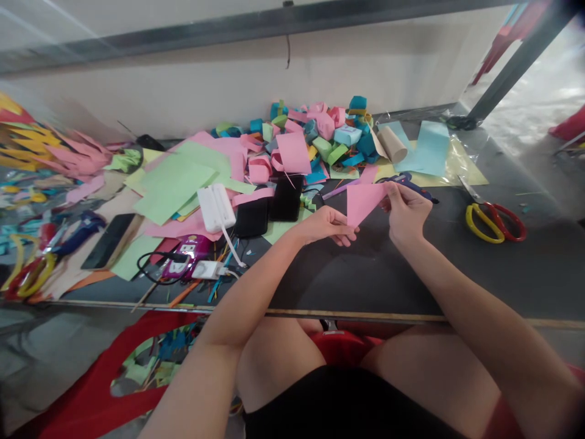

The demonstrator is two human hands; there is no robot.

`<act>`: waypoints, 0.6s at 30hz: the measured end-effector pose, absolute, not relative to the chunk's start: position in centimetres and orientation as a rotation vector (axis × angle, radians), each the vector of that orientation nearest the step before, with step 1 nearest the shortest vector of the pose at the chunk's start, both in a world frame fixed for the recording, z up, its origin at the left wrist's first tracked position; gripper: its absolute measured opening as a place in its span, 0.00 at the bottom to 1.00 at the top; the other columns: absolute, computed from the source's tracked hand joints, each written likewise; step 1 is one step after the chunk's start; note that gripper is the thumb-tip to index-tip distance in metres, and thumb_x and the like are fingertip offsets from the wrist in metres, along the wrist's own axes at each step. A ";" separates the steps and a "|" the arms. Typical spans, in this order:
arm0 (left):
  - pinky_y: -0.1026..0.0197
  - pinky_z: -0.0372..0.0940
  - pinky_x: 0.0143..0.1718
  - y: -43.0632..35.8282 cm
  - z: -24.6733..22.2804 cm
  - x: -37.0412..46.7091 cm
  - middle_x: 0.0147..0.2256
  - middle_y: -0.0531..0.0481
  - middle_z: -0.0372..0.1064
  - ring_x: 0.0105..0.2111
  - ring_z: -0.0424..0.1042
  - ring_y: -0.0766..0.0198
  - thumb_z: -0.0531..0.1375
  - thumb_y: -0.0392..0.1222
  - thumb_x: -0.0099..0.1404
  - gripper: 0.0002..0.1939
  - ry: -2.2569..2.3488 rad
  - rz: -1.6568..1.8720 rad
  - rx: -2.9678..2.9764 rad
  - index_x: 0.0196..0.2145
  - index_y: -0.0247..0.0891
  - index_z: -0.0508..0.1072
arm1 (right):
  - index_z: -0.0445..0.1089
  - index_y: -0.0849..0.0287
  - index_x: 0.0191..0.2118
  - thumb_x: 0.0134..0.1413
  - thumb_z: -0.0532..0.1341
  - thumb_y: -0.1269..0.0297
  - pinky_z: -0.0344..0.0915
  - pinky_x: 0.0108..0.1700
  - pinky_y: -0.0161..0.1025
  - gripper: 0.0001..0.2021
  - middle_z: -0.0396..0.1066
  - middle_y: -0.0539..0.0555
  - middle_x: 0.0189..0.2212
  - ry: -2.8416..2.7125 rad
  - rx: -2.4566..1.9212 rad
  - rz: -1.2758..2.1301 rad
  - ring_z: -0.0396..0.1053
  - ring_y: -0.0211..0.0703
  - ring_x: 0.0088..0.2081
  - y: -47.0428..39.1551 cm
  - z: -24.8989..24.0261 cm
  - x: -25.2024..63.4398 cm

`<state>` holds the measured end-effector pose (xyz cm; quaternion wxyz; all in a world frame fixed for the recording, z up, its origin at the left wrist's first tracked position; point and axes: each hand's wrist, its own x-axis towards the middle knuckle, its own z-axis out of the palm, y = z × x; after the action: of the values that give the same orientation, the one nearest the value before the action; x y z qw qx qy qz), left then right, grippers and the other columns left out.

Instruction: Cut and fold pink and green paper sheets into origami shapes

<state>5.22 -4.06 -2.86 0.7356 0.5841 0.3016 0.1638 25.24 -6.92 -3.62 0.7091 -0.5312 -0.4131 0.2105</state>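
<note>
Between my two hands, above the dark table (347,280), is a pink triangle of paper (362,201). My right hand (409,210) pinches its right corner between thumb and fingers. At the lower left point of the paper, my left hand (329,228) holds the edge with its fingertips. Behind my right hand lies a dark blue glue gun (411,186), partly hidden. Scissors with red and yellow handles (496,221) rest to the right, blades pointing away from me.
Coloured paper rolls (324,131) pile up by the wall. Green sheets (183,180), a white charger-like block (216,208), a black phone (286,198) and a purple power socket (187,256) crowd the left. A cardboard tube (392,144) lies behind; a metal bar (228,30) crosses above.
</note>
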 end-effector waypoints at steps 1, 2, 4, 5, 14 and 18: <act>0.68 0.71 0.24 -4.1 -2.8 5.2 0.32 0.41 0.81 0.23 0.78 0.66 0.77 0.50 0.49 0.21 0.677 0.390 1.295 0.35 0.32 0.83 | 0.80 0.57 0.31 0.49 0.70 0.40 0.62 0.22 0.35 0.21 0.67 0.46 0.17 -0.905 -1.168 0.475 0.64 0.34 0.18 -6.9 -3.7 25.2; 0.68 0.70 0.22 -4.2 -2.8 5.2 0.32 0.41 0.81 0.22 0.77 0.68 0.77 0.50 0.50 0.20 0.693 0.423 1.309 0.34 0.31 0.83 | 0.80 0.57 0.30 0.49 0.70 0.40 0.61 0.22 0.35 0.22 0.67 0.46 0.17 -0.893 -1.159 0.483 0.63 0.34 0.18 -7.0 -3.7 25.2; 0.68 0.68 0.20 -4.4 -2.8 5.3 0.32 0.40 0.81 0.20 0.75 0.69 0.76 0.51 0.51 0.19 0.714 0.473 1.335 0.32 0.31 0.83 | 0.79 0.57 0.29 0.48 0.70 0.40 0.60 0.21 0.35 0.22 0.67 0.46 0.17 -0.873 -1.150 0.493 0.63 0.33 0.18 -7.0 -3.8 25.1; 0.68 0.68 0.19 -4.5 -2.8 5.3 0.33 0.39 0.82 0.19 0.75 0.69 0.76 0.51 0.51 0.19 0.718 0.482 1.347 0.31 0.31 0.82 | 0.79 0.57 0.29 0.48 0.70 0.40 0.60 0.21 0.35 0.22 0.67 0.46 0.17 -0.869 -1.149 0.497 0.62 0.33 0.18 -7.0 -3.8 25.0; 0.66 0.63 0.19 -4.5 -3.1 5.9 0.23 0.44 0.76 0.18 0.72 0.67 0.74 0.58 0.51 0.23 0.763 0.508 1.286 0.30 0.32 0.82 | 0.79 0.56 0.29 0.47 0.71 0.40 0.61 0.22 0.36 0.22 0.66 0.46 0.18 -0.815 -1.099 0.491 0.61 0.33 0.19 -6.3 -3.6 25.8; 0.66 0.50 0.19 -4.3 -3.1 5.5 0.12 0.56 0.59 0.14 0.55 0.75 0.69 0.62 0.55 0.25 0.736 0.561 1.414 0.25 0.33 0.81 | 0.78 0.56 0.28 0.42 0.73 0.40 0.61 0.22 0.35 0.22 0.66 0.46 0.18 -0.788 -1.070 0.665 0.62 0.33 0.19 -6.3 -3.7 25.7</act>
<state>5.50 -4.29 -3.11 0.6638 0.6257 0.3260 0.2481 25.71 -6.28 -3.73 0.7366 -0.4870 -0.3587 0.3027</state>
